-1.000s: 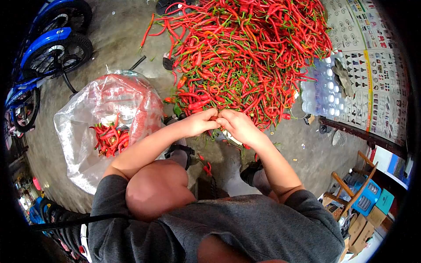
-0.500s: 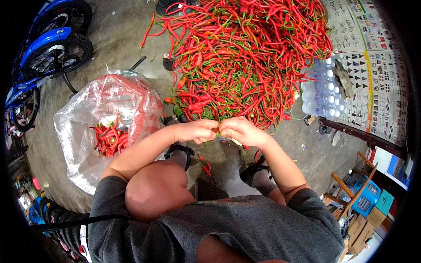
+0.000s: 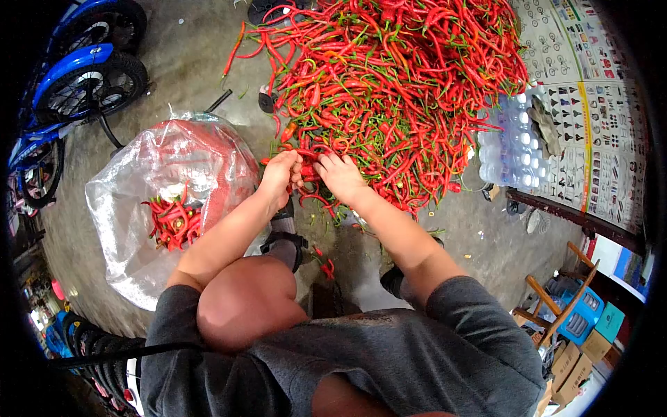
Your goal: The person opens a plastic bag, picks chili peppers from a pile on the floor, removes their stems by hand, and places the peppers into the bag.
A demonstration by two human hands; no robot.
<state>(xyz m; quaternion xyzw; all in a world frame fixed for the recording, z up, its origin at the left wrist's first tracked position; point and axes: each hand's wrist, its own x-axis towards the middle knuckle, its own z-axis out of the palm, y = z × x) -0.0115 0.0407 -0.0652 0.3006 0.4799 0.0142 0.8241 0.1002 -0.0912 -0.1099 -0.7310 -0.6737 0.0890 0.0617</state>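
Observation:
A big heap of red chili peppers (image 3: pixel 403 97) with green stems covers the floor ahead. My left hand (image 3: pixel 281 174) is at the heap's lower left edge, its fingers curled round something red that looks like peppers. Close beside it, my right hand (image 3: pixel 338 174) rests on the near edge of the heap, fingers bent down over the peppers; whether they grip one is hidden. A translucent plastic sack (image 3: pixel 125 187) lies open on the left, with a small pile of red peppers (image 3: pixel 176 221) inside.
Bottles in plastic wrap (image 3: pixel 513 142) stand right of the heap, beside a printed poster board (image 3: pixel 583 118). Blue bicycles (image 3: pixel 80 76) are at the upper left. A wooden chair (image 3: pixel 556 299) and cardboard boxes (image 3: pixel 573 372) are at the lower right. Loose peppers (image 3: pixel 325 265) lie between the feet.
Both hands have moved forward and left, from in front of the heap onto its lower left edge. They have parted slightly, and the right hand now reaches down onto the peppers.

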